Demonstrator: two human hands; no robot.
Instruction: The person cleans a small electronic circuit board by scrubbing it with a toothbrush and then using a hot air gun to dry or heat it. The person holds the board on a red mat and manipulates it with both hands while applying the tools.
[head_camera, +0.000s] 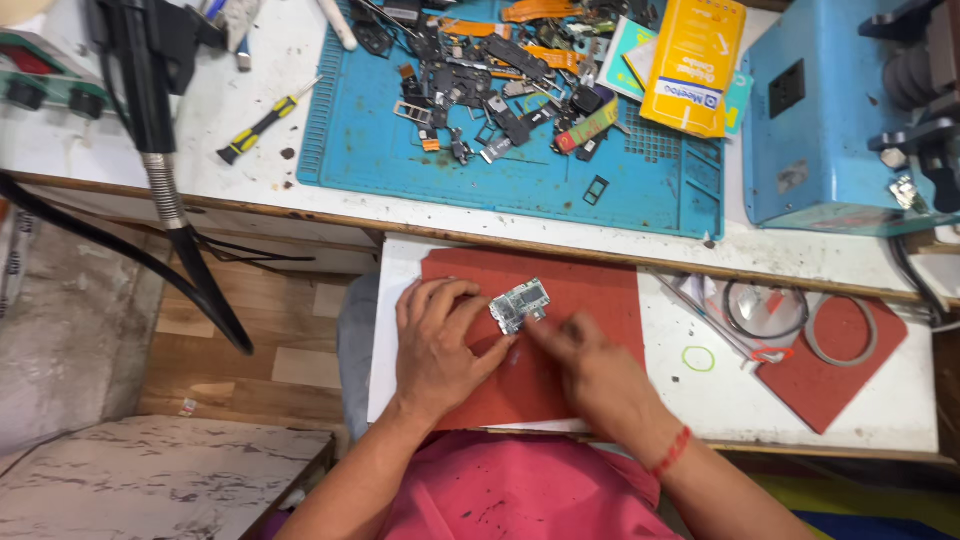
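Note:
A small silver circuit board (518, 304) lies on a red mat (590, 290) on a white pull-out shelf. My left hand (437, 345) rests flat on the mat, its fingertips touching the board's left edge and holding it down. My right hand (583, 357) comes in from the right, fingers pinched together at the board's lower right corner. Whether they hold a small tool or part is hidden by blur. A red thread band circles my right wrist.
A blue work mat (380, 150) on the bench above carries several dark phone parts. A yellow packet (693, 62), a blue machine (820, 120), a yellow-handled screwdriver (262, 124), tweezers (715, 322), rings and a red mat piece (830, 385) surround it. A black hose (170, 210) hangs left.

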